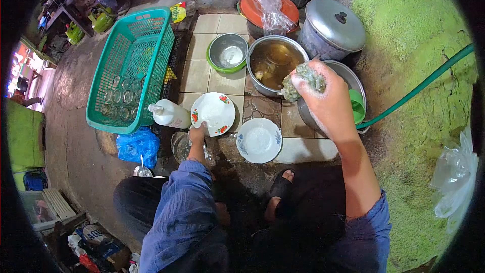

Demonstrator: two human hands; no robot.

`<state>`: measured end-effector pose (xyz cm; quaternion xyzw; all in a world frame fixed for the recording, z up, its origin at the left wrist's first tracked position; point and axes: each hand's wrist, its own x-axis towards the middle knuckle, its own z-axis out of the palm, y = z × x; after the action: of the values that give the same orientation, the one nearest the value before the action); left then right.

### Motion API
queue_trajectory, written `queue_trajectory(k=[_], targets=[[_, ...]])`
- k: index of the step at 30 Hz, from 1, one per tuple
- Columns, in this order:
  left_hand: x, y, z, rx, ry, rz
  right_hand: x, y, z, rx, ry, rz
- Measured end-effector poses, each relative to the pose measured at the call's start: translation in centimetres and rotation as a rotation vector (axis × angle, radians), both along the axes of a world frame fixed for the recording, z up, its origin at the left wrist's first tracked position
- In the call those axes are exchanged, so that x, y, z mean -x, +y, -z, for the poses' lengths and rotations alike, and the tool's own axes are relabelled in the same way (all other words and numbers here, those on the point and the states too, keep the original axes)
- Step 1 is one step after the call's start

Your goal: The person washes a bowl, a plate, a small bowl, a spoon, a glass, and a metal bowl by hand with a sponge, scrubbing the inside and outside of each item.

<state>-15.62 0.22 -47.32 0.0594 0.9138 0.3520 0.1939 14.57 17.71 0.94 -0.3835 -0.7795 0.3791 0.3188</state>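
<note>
White with red flowers, the plate lies flat on the tiled floor, its near rim pinched by the left hand. The right hand, clenched on a soapy sponge, hovers far right of it, over the pots.

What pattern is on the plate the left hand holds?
White plate with red flowers and green leaves around the rim; the left hand grips its edge. Head view shows it.

Green basket holds glasses; lidded pot stands near a green hose
</note>
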Motion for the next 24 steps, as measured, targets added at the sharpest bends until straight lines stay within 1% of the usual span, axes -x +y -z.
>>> queue_trajectory(k=[1, 3, 4, 5, 6, 7, 8, 9, 10, 11, 12, 16, 18, 19, 21, 22, 23, 24], targets=[[0.4, -0.4, 1.6, 0.001, -0.003, 0.003, 0.0, 0.0, 0.1, 0.001, -0.003, 0.003], [1.0, -0.7, 4.3, -0.178, -0.01, 0.096, 0.1, 0.0, 0.4, -0.098, -0.051, 0.011], [0.4, -0.4, 2.8, -0.176, -0.011, 0.098, 0.1, 0.0, 0.4, -0.096, -0.053, 0.013], [-0.9, 0.2, -0.2, -0.189, -0.041, 0.048, 0.2, 0.0, 0.3, -0.076, -0.048, 0.009], [-1.4, 0.4, -1.6, -0.203, -0.07, -0.004, 0.3, 0.0, 0.4, -0.057, -0.042, 0.004], [-1.3, 0.6, 0.1, -0.201, -0.071, -0.005, 0.3, 0.0, 0.5, -0.055, -0.043, 0.002], [-0.8, 0.9, 4.0, -0.441, -0.138, -0.085, 0.4, 0.0, 0.5, -0.038, -0.039, -0.001], [-1.0, 1.4, 4.2, -0.682, -0.205, -0.166, 0.4, 0.0, 0.5, -0.021, -0.036, -0.004], [-1.3, 1.3, 4.4, -0.685, -0.208, -0.167, 0.4, 0.0, 0.7, -0.024, -0.039, -0.005], [-2.5, 1.6, 1.7, -0.806, -0.286, -0.22, 0.4, 0.0, 0.8, -0.05, -0.054, -0.007], [-3.0, 1.7, 1.6, -0.927, -0.365, -0.273, 0.4, 0.1, 0.9, -0.076, -0.07, -0.008], [-3.9, 1.1, 2.0, -0.93, -0.358, -0.258, 0.5, -0.4, 0.5, -0.072, -0.097, 0.004], [-4.6, 0.7, 1.9, -1.025, -0.386, -0.292, 0.6, -0.3, 0.5, -0.041, -0.058, -0.007], [-4.9, 0.1, 1.6, -1.026, -0.378, -0.296, 0.6, -0.5, 0.3, -0.041, -0.053, -0.014], [-5.9, -1.3, 0.5, -0.961, -0.529, -0.292, 0.8, -0.8, -0.1, -0.036, -0.045, -0.025], [-7.0, -1.6, -0.7, -1.124, -0.652, -0.416, 0.8, -0.9, 0.0, -0.032, -0.041, -0.035], [-7.7, -2.2, -1.9, -1.123, -0.642, -0.426, 0.8, -0.9, 0.0, -0.04, -0.034, -0.039], [-8.1, -3.2, -2.1, -1.077, -0.695, -0.427, 0.8, -1.0, 0.1, -0.047, -0.027, -0.045]])
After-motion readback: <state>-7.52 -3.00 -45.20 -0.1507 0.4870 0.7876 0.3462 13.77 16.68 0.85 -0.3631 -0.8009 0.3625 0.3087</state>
